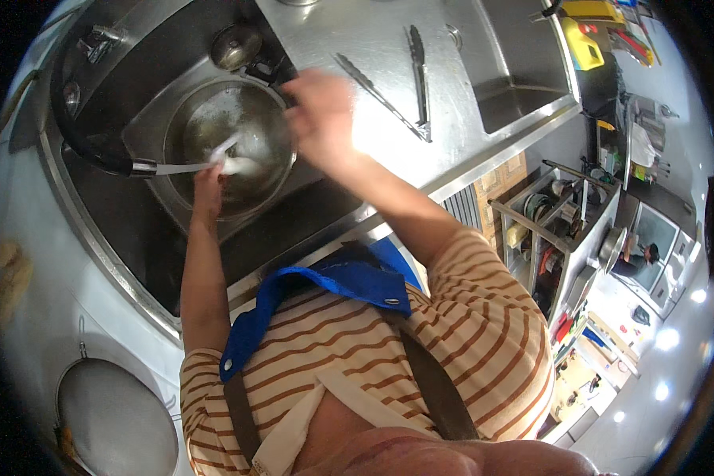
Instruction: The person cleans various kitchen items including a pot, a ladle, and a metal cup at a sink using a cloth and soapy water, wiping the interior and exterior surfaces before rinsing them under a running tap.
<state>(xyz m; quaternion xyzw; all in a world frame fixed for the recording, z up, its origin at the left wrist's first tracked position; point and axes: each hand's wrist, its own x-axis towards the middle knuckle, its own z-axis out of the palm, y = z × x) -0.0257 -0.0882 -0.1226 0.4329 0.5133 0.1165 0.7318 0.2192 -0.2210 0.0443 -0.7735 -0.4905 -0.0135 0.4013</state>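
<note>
A stream of water [181, 169] runs from the black hose faucet [104, 160] onto my left hand [209, 181], above a large round metal pan [262, 205] in the sink. Under the stream, my left hand holds a small white item, blurred, its kind unclear [238, 165]. My right hand [321, 110], blurred by motion, is over the pan's right rim and the sink edge; whether it holds anything does not show. A ladle [237, 47] with a black handle lies behind the pan. Metal tongs [423, 89] lie spread on the steel counter [381, 35], right of my right hand.
A second sink basin [520, 95] is at the right, with a yellow jug [582, 44] beyond it. A round mesh strainer [116, 416] hangs at lower left. Metal shelving with cookware [535, 232] stands at right; another person [636, 259] is far off.
</note>
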